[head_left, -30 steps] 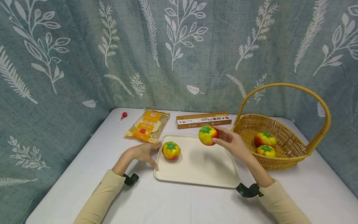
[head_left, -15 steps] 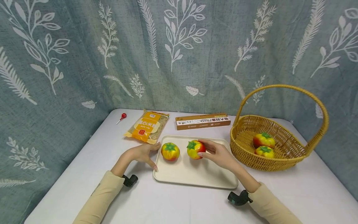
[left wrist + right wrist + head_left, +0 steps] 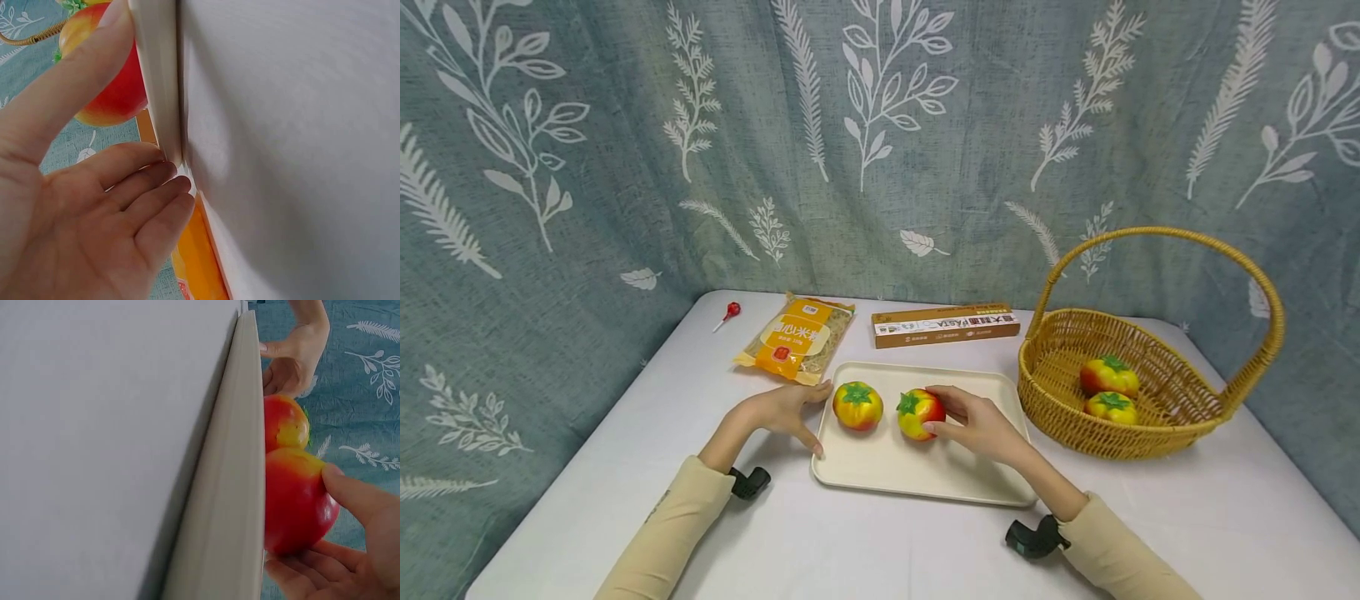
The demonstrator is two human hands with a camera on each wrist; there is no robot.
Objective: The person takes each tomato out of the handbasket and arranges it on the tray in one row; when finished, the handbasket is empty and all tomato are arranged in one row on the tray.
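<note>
My right hand (image 3: pixel 977 423) holds a red-and-yellow fruit with a green leafy cap (image 3: pixel 917 415), thumb on the near side and fingers behind it. The fruit stands tilted on the beige tray (image 3: pixel 925 475), its cap toward the left. A similar fruit (image 3: pixel 857 406) sits to its left on the tray, cap upward. My left hand (image 3: pixel 782 414) rests at the tray's left edge, thumb at the rim and fingers spread loosely. In the left wrist view, the fingertips (image 3: pixel 181 184) lie right by the tray's side. The right wrist view shows the held fruit (image 3: pixel 297 503) between thumb and fingers.
A wicker basket (image 3: pixel 1052 417) with a tall handle stands on the right, holding a red-and-yellow fruit (image 3: pixel 1108 377) and another fruit (image 3: pixel 1111 407). Behind the tray lie a pasta box (image 3: pixel 946 325) and an orange food packet (image 3: pixel 793 337). A red lollipop (image 3: pixel 732 311) lies at the back left.
My right hand has brought the fruit leftward and down from above the tray's right part onto its middle, beside the other fruit. The left hand has stayed at the tray's edge.
</note>
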